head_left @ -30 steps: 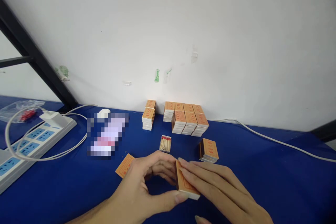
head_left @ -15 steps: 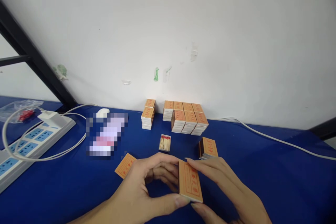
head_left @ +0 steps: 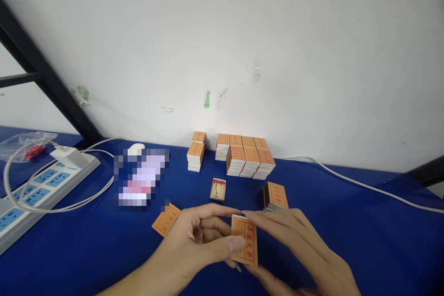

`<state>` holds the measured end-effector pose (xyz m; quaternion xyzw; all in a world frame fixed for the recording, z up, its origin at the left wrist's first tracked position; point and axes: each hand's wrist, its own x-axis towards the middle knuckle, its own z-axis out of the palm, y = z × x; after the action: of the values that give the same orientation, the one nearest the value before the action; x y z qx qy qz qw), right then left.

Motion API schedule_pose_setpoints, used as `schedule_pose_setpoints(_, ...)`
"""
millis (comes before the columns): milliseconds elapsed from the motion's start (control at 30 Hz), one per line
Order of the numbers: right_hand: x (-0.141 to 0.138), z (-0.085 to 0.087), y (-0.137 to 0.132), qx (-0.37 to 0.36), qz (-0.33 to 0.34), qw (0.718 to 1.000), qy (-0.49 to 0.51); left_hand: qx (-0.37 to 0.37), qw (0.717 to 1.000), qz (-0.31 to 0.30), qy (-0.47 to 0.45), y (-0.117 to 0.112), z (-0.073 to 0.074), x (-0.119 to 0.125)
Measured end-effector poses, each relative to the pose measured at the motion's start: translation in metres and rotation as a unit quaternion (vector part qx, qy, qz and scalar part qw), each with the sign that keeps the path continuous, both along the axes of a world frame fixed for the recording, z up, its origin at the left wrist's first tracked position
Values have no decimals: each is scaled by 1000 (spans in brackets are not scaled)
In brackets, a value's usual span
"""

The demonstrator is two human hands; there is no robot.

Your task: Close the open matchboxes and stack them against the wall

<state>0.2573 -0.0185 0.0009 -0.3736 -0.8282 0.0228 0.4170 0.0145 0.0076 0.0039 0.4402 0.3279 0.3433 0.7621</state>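
Between my two hands is an orange matchbox with red lettering, its printed face turned up toward me. My left hand grips its left side, the thumb lying on the printed face. My right hand has fingertips at the far end of the box and the thumb at the near end. Beyond them sits an open matchbox tray full of red-tipped matches. An orange printed piece lies partly behind my left hand. Past my right fingers stands a small orange stack, its front partly covered by them.
Stacked matchboxes stand in rows by the wall, with a smaller stack to their left. A blurred-out phone, a white power strip and looped cable are at left. Another white cable runs along the right.
The matchbox has shifted slightly left and turned, so its side strip no longer shows. My left thumb has moved from the near end onto the printed face.
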Motion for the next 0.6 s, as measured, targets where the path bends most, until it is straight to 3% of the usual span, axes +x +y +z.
schedule_pose_setpoints(167, -4, -5, 0, 38, 18, 999, -34, -16, 1000, -7, 17, 3, -5, 2)
schedule_pose_setpoints(600, -5, -13, -4, 2, 64, 998, -26, -59, 998, -32, -3, -1, -10, 1)
